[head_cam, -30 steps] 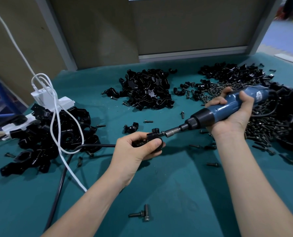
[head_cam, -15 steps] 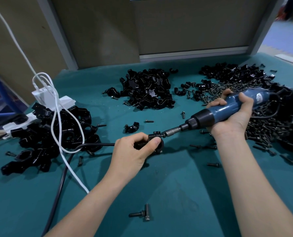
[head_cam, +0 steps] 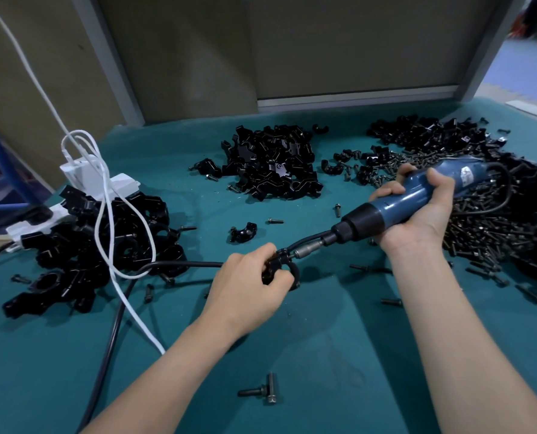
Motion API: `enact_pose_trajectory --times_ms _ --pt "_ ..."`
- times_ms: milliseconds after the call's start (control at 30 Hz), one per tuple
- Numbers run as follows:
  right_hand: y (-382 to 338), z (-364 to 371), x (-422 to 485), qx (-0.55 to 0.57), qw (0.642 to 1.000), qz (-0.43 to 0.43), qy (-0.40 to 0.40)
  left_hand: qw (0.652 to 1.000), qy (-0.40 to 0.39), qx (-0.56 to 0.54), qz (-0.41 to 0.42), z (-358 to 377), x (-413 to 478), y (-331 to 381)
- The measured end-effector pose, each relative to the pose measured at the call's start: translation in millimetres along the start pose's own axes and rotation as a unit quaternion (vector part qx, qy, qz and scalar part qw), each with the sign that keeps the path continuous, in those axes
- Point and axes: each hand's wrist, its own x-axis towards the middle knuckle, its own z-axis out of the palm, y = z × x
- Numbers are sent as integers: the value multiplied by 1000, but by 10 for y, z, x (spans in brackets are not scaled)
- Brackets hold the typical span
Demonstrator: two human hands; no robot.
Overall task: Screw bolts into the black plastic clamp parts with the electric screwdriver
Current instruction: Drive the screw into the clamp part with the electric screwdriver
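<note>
My left hand (head_cam: 248, 285) grips a black plastic clamp part (head_cam: 281, 266) just above the green table. My right hand (head_cam: 417, 211) holds the blue electric screwdriver (head_cam: 395, 205), tilted down to the left. Its metal bit (head_cam: 306, 247) meets a bolt at the top of the clamp. My fingers hide most of the clamp. A single clamp half (head_cam: 243, 232) lies a little beyond my left hand.
Piles of black clamp parts lie at the left (head_cam: 98, 245), centre back (head_cam: 273, 164) and far right (head_cam: 448, 139). A heap of bolts (head_cam: 492, 233) sits under my right hand. White cable (head_cam: 104, 214), a power strip and a black cord (head_cam: 113, 327) cross the left. Two bolts (head_cam: 262, 391) lie near me.
Both hands stayed nearly in place. The bit has closed in on the clamp and the bolt sits lower in it than before.
</note>
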Motion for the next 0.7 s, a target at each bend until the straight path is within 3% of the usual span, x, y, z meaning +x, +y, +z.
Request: enact_pose_trajectory --times_ms 100,300,567,700 --pt "24 0 4 9 1000 1 15 998 24 59 14 -17 27 4" --pt "25 -23 29 21 1000 1 14 997 -7 -80 -22 17 47 -11" --pt "47 -38 32 12 1000 12 22 994 -6 -108 -13 47 17 2" --pt "46 -14 24 41 999 14 10 976 -6 -209 -58 67 -13 110"
